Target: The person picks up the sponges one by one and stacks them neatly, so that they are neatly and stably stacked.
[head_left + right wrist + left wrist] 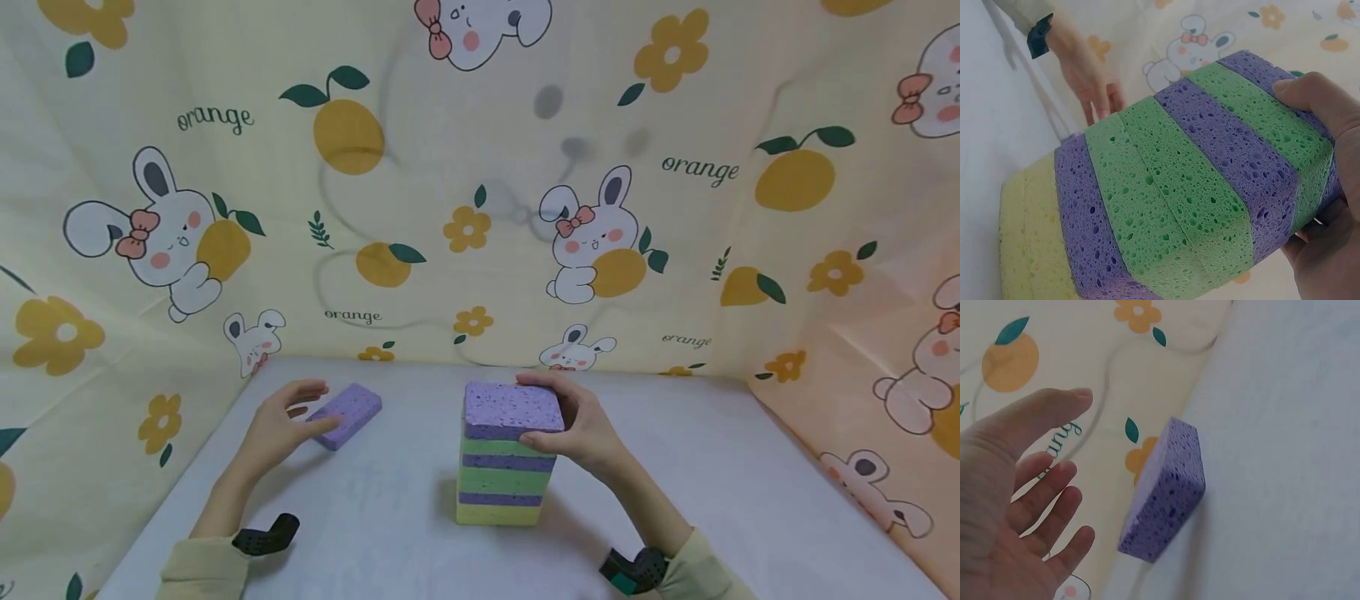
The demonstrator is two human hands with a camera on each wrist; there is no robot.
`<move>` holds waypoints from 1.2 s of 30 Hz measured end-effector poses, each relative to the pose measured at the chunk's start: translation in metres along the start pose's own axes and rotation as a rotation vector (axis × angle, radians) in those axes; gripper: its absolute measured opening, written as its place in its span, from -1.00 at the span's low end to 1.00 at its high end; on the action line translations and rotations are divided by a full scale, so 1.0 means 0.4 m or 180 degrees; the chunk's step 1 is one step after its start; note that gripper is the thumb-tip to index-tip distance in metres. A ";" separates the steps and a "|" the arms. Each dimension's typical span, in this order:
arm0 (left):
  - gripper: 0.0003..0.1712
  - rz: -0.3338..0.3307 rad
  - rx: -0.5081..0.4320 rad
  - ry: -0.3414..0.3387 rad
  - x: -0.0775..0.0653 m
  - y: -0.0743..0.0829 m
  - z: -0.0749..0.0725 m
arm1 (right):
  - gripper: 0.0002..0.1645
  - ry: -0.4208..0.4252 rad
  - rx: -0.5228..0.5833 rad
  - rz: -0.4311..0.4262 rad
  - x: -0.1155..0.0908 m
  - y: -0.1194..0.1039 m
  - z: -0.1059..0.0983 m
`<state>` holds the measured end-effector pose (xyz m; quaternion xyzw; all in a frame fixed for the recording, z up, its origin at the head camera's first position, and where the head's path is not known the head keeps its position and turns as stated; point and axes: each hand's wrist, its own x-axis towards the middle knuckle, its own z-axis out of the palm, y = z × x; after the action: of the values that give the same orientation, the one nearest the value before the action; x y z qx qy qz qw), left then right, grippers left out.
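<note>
A stack of sponges stands upright on the white table, yellow at the bottom with green and purple layers above. My right hand grips the purple top sponge, thumb on the near side and fingers round the far edge. In the right wrist view the thumb presses against that top layer. To the left, a single purple sponge lies flat on the table. My left hand hovers beside it with fingers spread; the left wrist view shows a gap between the hand and the sponge.
A cloth printed with rabbits and oranges hangs behind and along both sides of the table. Black bands with small devices sit at both wrists, by the light sleeves.
</note>
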<state>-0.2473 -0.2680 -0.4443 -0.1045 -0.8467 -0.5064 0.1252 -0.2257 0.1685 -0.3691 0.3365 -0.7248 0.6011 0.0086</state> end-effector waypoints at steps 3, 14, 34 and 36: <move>-0.23 -0.0058 0.0011 0.0030 -0.003 -0.009 -0.003 | -0.22 0.0009 0.0014 0.0007 0.000 0.001 0.001; -0.09 -0.0407 -0.0043 -0.0126 -0.001 -0.048 0.003 | -0.21 0.0014 0.0058 0.0035 0.001 0.007 0.003; 0.06 -0.0536 0.0162 -0.0174 -0.002 -0.055 0.031 | -0.19 0.0040 0.0009 0.0070 -0.002 0.006 0.000; 0.08 -0.0562 0.0143 -0.0199 -0.002 -0.055 0.032 | -0.20 0.0036 0.0019 0.0066 -0.002 0.008 0.000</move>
<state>-0.2545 -0.2669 -0.4686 -0.0424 -0.8672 -0.4929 0.0559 -0.2266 0.1689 -0.3722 0.3256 -0.7264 0.6052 0.0055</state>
